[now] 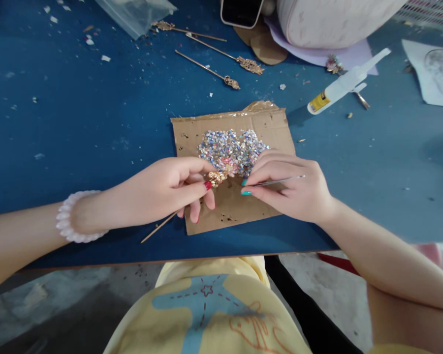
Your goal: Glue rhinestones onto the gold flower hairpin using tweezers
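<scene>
My left hand (166,189) pinches a gold hairpin (217,178) by its ornate head, and the pin's thin stem sticks out below my palm toward the table's front edge. My right hand (291,189) grips thin metal tweezers (280,181), their tip pointing left toward the hairpin's head. Both hands rest over a piece of brown cardboard (273,128) that carries a heap of small iridescent sequins (231,150). The hairpin's head sits at the near edge of the heap.
Three more gold hairpins (210,71) lie at the back of the blue table (77,128). A white glue bottle (345,83) lies at the right, a clear plastic bag (136,14) at the back left, a phone (241,12) and a pale bag (332,19) behind.
</scene>
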Action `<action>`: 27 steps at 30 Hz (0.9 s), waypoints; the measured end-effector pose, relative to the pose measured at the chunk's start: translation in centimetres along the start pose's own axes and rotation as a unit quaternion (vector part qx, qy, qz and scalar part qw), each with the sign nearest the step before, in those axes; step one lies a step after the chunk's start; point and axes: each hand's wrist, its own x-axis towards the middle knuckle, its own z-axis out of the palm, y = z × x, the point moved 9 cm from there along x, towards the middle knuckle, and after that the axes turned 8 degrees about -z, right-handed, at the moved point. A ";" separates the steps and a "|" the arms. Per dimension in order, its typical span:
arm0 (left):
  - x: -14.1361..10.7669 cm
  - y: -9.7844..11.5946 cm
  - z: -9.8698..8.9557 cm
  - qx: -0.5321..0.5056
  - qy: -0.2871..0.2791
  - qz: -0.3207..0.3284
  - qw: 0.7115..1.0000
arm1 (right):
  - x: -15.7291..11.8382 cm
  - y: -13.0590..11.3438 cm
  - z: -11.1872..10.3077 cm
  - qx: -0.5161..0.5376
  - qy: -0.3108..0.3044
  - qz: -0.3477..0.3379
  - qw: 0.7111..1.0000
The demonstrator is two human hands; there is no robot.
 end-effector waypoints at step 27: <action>0.1 0.2 0.0 0.001 -0.002 0.008 1.000 | 0.1 -0.5 0.0 -0.004 -0.013 -0.011 1.000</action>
